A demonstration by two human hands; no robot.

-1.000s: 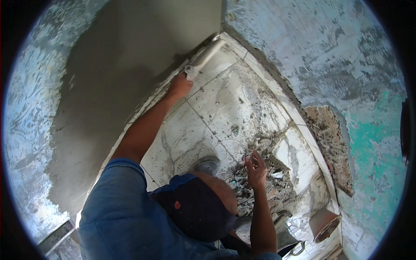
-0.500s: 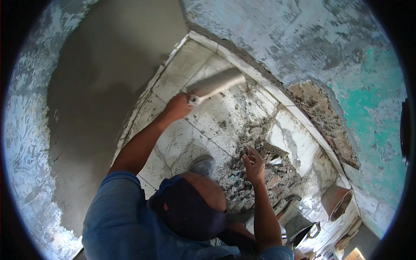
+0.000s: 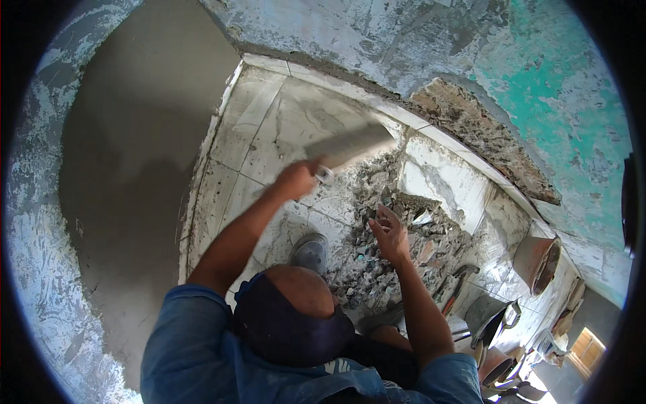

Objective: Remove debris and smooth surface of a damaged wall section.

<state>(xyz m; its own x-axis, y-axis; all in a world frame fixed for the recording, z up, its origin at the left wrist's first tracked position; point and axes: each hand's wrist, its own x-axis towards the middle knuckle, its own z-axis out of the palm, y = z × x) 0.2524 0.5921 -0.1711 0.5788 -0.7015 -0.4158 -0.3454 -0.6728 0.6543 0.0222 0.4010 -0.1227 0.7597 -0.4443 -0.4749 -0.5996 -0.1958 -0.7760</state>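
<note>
My left hand is closed around the handle of a plastering trowel, its long grey blade slightly blurred. The blade is low over the tiled floor, with its far end beside the edge of a heap of broken mortar and rubble. Over that heap, my right hand has its thumb and fingers apart and holds nothing. Its fingers are close to the rubble; whether they touch it I cannot tell. A grey shoe stands on the tiles between my arms.
A hammer-like tool with an orange handle lies right of the rubble. Beyond it are a dark bucket and a reddish-brown bucket. A scraped wall borders the floor at the far side; smooth grey plaster covers the left.
The view has shifted. My left hand has swept the trowel rightward across the tiles, closer to the rubble. My right hand stays over the heap with its fingers apart.
</note>
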